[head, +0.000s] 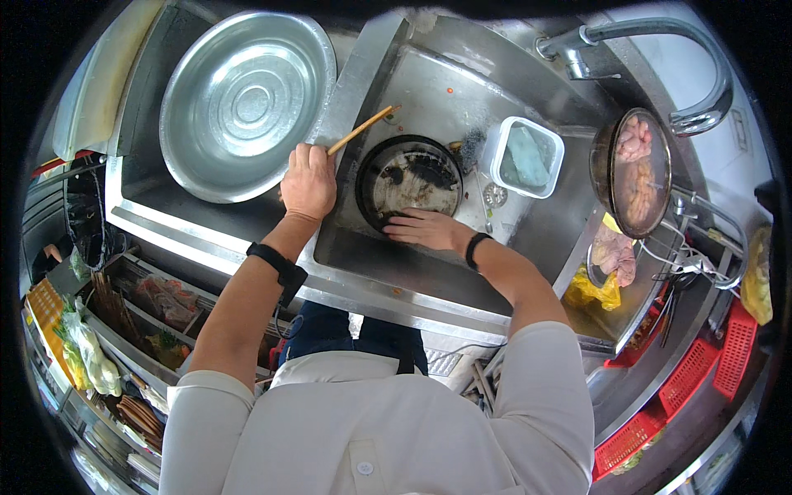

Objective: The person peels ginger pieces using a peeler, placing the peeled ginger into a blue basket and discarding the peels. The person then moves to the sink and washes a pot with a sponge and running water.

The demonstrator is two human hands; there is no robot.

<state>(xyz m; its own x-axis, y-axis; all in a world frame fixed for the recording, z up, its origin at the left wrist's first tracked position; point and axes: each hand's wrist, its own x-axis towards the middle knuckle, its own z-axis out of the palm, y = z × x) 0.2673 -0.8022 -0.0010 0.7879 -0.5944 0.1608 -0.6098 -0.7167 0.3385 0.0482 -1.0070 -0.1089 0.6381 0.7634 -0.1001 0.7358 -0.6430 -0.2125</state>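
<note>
Chopsticks [362, 129] of light wood are held in my left hand [308, 180], their tips pointing up and right over the sink [427, 74]. This hand is above the sink's divider, beside a large metal basin [210, 105]. My right hand [427, 228] lies across the near rim of a round black pan [413, 176], fingers extended and slightly apart; its underside is hidden. Dark patches mark the pale bottom of the pan. To its right, a white plastic tub [560, 151] contains a pale blue-green item.
A curved faucet [702, 117] rises at the back right. Below it, a metal bowl [600, 167] holds pale meat pieces in liquid. Raw meat [612, 247] and a yellow plastic bag [591, 289] lie farther right. A metal drain strainer [494, 195] and food scraps are in the sink.
</note>
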